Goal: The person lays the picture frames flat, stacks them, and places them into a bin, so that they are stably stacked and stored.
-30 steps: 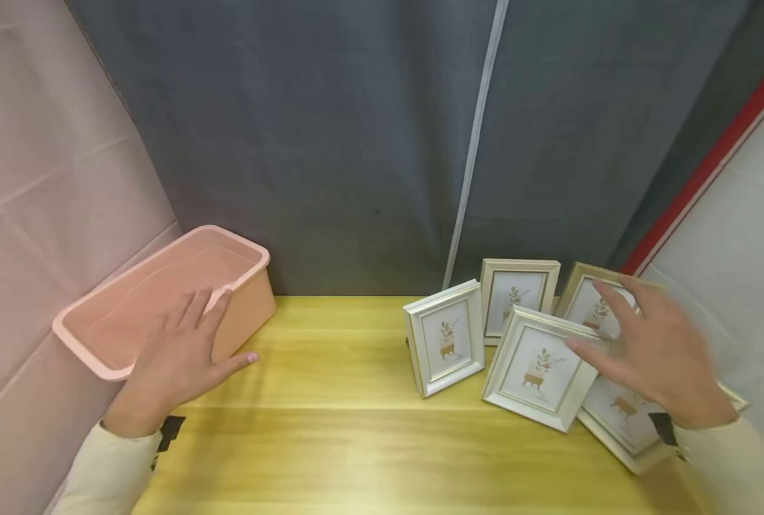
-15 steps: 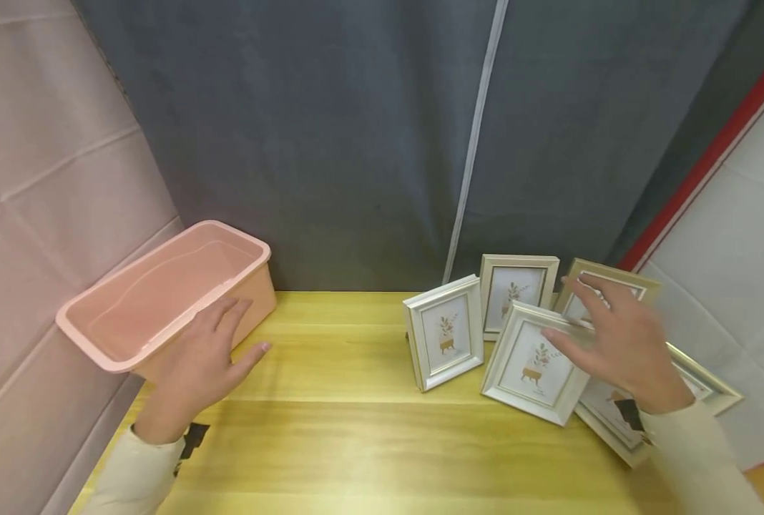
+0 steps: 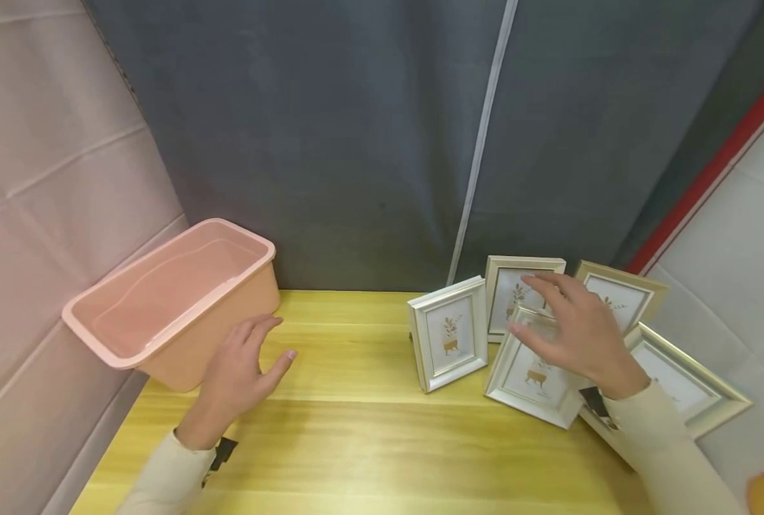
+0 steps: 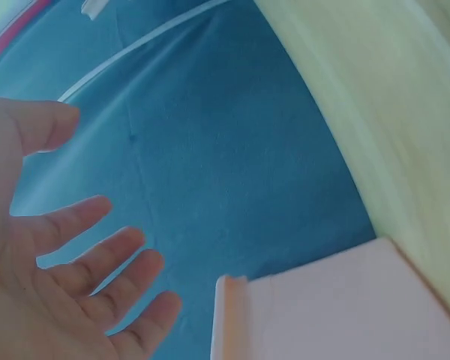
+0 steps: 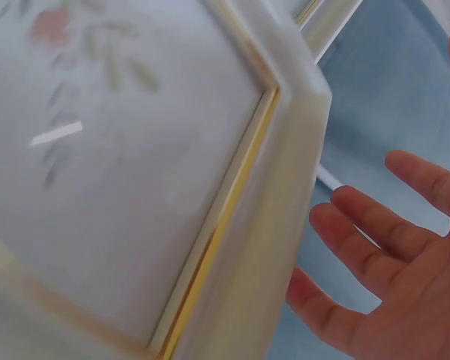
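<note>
My left hand [image 3: 237, 379] is in the air by the front side of a pink plastic bin [image 3: 195, 347], fingers spread and nothing in them. In the left wrist view its thumb stands apart from the fingers, with the bin's wall [image 4: 322, 315] at lower right. My right hand [image 3: 578, 332] hovers over a white picture frame [image 3: 533, 386] at the front of a group, covering its upper right part. In the right wrist view the relaxed fingers [image 5: 360, 240] lie beside the white frame's border [image 5: 277, 195], holding nothing.
Left of that frame stands another white picture frame [image 3: 449, 343]. Behind are a cream frame [image 3: 506, 304] and a gold-edged frame [image 3: 623, 300]. A larger gold-silver frame [image 3: 678, 379] leans at right. A grey curtain [image 3: 330, 157] closes the back of the wooden table [image 3: 356, 429].
Both hands have moved: the left goes right and down, off the front of the bin; the right goes left, from the gold-edged frame to over the front white frame.
</note>
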`<move>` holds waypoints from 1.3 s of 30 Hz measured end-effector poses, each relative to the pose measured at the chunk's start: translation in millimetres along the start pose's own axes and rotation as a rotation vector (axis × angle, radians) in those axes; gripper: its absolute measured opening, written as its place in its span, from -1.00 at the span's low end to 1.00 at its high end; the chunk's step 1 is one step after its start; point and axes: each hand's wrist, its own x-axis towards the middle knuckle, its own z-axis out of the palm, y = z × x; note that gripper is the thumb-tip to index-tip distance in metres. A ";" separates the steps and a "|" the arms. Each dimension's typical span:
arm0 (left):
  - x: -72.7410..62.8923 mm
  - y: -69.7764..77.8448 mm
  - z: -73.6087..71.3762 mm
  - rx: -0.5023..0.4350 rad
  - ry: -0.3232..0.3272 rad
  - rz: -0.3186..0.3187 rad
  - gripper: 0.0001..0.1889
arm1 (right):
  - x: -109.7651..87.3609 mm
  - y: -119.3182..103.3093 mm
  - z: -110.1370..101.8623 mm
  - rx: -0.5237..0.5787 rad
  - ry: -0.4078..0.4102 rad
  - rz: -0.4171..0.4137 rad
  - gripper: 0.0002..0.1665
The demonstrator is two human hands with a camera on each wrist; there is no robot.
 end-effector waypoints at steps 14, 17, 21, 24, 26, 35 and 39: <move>-10.3 20.5 26.2 -0.127 -0.126 -0.061 -0.42 | 27.4 -23.1 16.3 0.130 -0.128 -0.013 -0.12; -11.6 22.1 32.0 -0.149 -0.163 -0.077 -0.43 | 35.3 -24.6 20.5 0.156 -0.172 -0.011 -0.16; -10.5 23.1 37.1 -0.178 -0.200 -0.093 -0.44 | 46.8 -25.8 26.9 0.200 -0.231 -0.008 -0.24; -9.6 25.6 41.4 -0.207 -0.235 -0.113 -0.44 | 53.8 -25.6 30.9 0.235 -0.264 0.000 -0.28; -9.9 28.5 44.6 -0.221 -0.262 -0.121 -0.43 | 57.2 -25.3 34.0 0.260 -0.290 0.005 -0.31; -8.0 44.4 58.0 -0.288 -0.275 -0.090 -0.47 | 63.9 -24.4 42.7 0.276 -0.374 0.022 -0.37; -6.6 47.4 62.5 -0.285 -0.284 -0.085 -0.49 | 67.5 -25.0 44.9 0.308 -0.415 0.010 -0.44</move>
